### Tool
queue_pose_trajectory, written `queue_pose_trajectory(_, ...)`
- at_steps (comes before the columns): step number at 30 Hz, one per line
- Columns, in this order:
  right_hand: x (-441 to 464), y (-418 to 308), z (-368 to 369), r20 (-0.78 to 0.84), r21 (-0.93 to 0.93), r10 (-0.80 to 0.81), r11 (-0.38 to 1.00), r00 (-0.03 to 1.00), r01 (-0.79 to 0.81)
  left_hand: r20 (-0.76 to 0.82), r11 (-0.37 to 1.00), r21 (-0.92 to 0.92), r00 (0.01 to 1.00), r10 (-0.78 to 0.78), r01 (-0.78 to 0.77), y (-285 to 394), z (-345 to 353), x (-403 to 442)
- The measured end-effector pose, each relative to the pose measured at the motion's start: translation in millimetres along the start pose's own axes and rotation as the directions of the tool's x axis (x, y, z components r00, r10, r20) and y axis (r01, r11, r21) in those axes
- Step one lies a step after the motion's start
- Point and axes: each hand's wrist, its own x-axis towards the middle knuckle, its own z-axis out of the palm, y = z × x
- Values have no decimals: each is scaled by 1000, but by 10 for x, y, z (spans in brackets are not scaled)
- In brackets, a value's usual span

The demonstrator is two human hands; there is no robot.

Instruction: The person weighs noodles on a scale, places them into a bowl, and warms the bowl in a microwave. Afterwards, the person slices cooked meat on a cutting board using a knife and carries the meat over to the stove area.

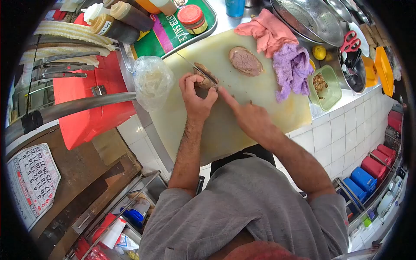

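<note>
My left hand [197,97] has its fingers curled over a browned piece of meat [200,92] on the pale cutting board [273,115]. A knife [208,75] lies across that meat, its blade pointing up and left past my left fingers. My right hand [252,118] is closed at the knife's near end, with the index finger stretched toward the blade; the handle is hidden. Further up the board rests a cut piece of meat [246,61] with its pinkish face upward. Small crumbs lie between the two pieces.
A clear plastic bag [152,82] sits at the board's left edge. Pink [266,32] and purple [292,69] cloths bunch at the right, near a green container [336,89] of scraps. Sauce bottles [115,28] and a red-lidded jar [192,19] stand on a tray behind.
</note>
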Motion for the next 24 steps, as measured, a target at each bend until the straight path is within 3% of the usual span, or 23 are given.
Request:
queue_pose_trajectory(4,127,-30,115,-193,39,-27,999,981,35,8,998,17,998,60,-60,-99,-32,-5)
queue_pose_trajectory(6,-79,-11,40,-28,0,52,999,998,-52,-16,999,-7,999,51,-51,-80,-12,0)
queue_pose_trajectory(10,-244,224,110,-88,73,27,997,996,-21,12,994,-52,995,96,-95,-41,-59,44)
queue_pose_trajectory(12,-310,224,-27,-85,182,18,983,996,-2,158,979,-196,983,92,-60,-88,-137,51)
queue_pose_trajectory(13,-339,243,-103,-99,173,8,985,995,10,146,978,-196,984,106,-76,-67,-157,77)
queue_pose_trajectory(15,-418,298,-224,-148,143,141,982,979,-120,252,976,-89,944,215,-198,1,-190,74)
queue_pose_trajectory(17,-379,473,-304,-191,15,229,973,955,-231,293,989,-35,944,149,-145,234,-214,129)
queue_pose_trajectory(18,-314,573,-322,-200,5,217,975,955,-221,386,992,48,918,89,-116,377,-211,161)
queue_pose_trajectory(19,-225,681,-304,-255,-84,287,945,923,-317,469,987,132,883,21,-93,463,-191,179)
queue_pose_trajectory(20,-154,783,-267,-317,-164,345,897,883,-410,454,980,114,886,96,-165,371,-131,183)
queue_pose_trajectory(24,4,1030,-43,-521,-224,285,864,804,-451,415,982,145,908,54,-125,510,-182,161)
